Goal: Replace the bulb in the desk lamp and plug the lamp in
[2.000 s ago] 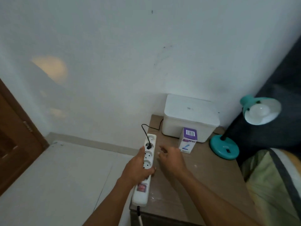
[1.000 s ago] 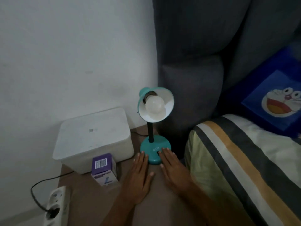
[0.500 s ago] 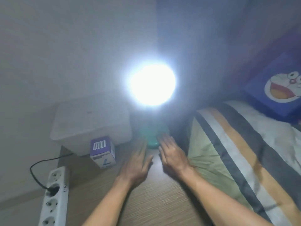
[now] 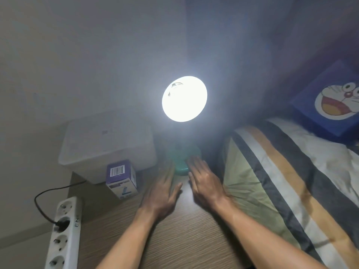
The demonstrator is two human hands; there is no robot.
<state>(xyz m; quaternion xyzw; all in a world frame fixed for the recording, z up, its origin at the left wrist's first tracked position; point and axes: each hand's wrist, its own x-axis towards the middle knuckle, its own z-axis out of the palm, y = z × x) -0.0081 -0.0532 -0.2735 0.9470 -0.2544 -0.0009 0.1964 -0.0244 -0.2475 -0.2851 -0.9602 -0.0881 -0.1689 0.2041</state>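
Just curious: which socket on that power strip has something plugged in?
The second socket from the far end of the power strip; a black plug sits in it, the others are empty.

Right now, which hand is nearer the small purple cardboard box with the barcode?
Left. The left hand lies flat just right of the purple box; the right hand rests farther right, by the lamp base.
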